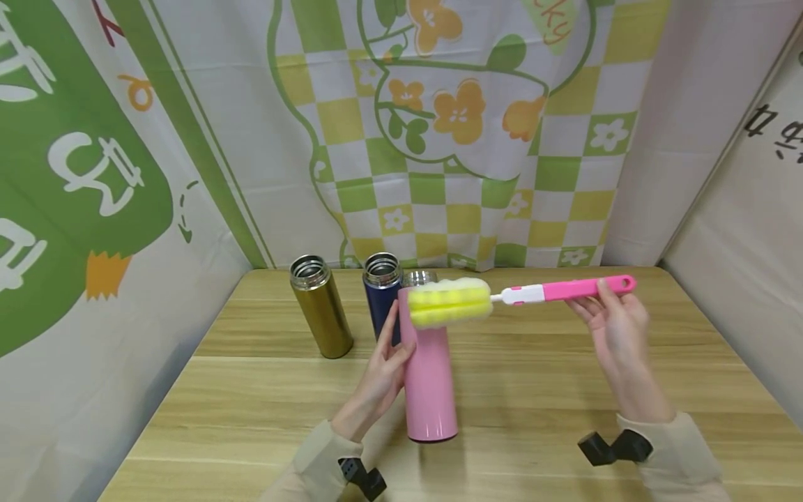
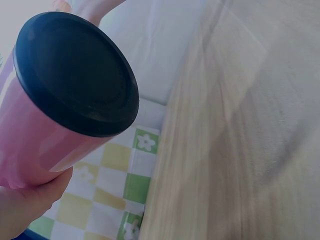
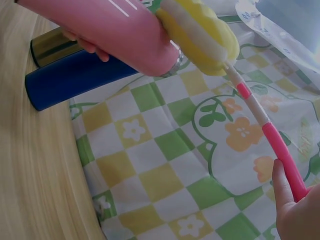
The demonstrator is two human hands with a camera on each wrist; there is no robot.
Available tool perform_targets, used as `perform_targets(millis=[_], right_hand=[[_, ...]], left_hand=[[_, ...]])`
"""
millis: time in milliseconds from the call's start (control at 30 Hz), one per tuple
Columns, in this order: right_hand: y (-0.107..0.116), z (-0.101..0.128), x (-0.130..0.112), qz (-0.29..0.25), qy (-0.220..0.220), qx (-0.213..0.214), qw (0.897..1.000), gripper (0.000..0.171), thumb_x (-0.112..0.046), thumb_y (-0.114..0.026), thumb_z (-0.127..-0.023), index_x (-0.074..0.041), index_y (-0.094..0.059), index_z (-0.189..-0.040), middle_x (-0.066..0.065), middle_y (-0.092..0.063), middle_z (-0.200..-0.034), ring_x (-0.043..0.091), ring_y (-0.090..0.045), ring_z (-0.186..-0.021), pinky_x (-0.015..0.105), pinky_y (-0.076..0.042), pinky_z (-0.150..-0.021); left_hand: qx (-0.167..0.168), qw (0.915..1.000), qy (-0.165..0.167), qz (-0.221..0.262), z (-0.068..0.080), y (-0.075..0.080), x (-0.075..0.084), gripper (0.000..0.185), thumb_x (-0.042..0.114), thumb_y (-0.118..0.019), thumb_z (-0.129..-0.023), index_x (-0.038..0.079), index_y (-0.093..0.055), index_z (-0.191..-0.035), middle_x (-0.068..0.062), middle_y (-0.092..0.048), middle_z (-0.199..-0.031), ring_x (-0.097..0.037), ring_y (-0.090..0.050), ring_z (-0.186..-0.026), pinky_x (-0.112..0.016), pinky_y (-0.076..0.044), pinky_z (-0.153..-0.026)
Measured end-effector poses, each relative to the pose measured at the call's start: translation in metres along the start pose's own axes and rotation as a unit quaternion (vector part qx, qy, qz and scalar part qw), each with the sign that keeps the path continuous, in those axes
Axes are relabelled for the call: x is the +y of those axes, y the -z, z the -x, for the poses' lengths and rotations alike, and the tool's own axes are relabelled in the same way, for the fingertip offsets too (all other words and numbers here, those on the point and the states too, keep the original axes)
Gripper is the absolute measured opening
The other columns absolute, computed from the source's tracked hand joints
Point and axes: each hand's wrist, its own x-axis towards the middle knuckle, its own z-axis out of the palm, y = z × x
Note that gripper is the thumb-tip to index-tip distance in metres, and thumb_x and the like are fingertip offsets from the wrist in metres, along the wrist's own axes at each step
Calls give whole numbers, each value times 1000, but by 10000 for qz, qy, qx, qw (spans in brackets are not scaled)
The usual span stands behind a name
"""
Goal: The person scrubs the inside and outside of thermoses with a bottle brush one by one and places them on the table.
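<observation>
My left hand (image 1: 384,369) grips a pink thermos bottle (image 1: 429,383) from its left side, lifted off the table. Its black base (image 2: 77,75) faces the left wrist camera. In my right hand (image 1: 617,328) is a bottle brush by its pink handle (image 1: 580,288), held nearly level. The brush's yellow and white sponge head (image 1: 450,304) lies across the front of the bottle's upper end in the head view and hides part of it. In the right wrist view, the sponge head (image 3: 200,37) is close beside the bottle's mouth; whether they touch I cannot tell.
Behind my left hand stand an open gold thermos bottle (image 1: 323,310) and an open dark blue one (image 1: 381,296). The wooden table (image 1: 533,397) ends at the back against a patterned curtain (image 1: 452,202). Fabric walls (image 1: 188,335) rise on both sides.
</observation>
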Motion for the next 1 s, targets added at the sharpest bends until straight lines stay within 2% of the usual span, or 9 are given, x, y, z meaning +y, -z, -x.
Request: perform_targets(millis=[100,267,433,733,1000], right_hand=[[6,3,0,159,-64,-56,9998,17,-2,-53,-86,4,-40,-95,18,-59,-86,28,-63,-79,34,-48,-77],[16,7,-1,336,-257,-167,9990,16,-3,-53,-86,4,-42,-94,17,-58,-88,26,-63,-81,33,-47,-79],[26,11,-1,533,-340,-374,9973,11,-3,-50,-87,4,-43,-92,17,-59,-87,26,-63,-80,33,-48,-78],[40,18,-2,1165,-537,-690,9893,8,-4,-49,-88,2,-47,-93,13,-58,-86,22,-63,-78,30,-49,-77],[47,20,-3,1339,-623,-1115,9827,7,0,-44,-90,2,-50,-92,13,-61,-85,22,-63,-76,29,-49,-75]], left_hand=[[19,9999,6,112,-2,-1,2,68,10,-41,-93,37,-2,-141,-18,-19,-142,-24,-39,-119,-42,-28,-99],[10,9998,-22,215,-5,-3,5,66,6,-36,-95,37,0,-141,-20,-21,-140,-16,-47,-110,-35,-36,-93],[52,9996,-52,265,-7,-5,7,67,5,-36,-94,37,-1,-141,-21,-22,-139,-15,-48,-105,-30,-39,-89],[12,9997,-180,187,-12,-7,7,68,9,-40,-94,38,-1,-141,-20,-19,-142,-27,-39,-118,-40,-35,-95],[59,9993,-237,291,-14,-7,6,67,6,-39,-93,38,-4,-141,-23,-23,-139,-24,-43,-114,-40,-36,-94]])
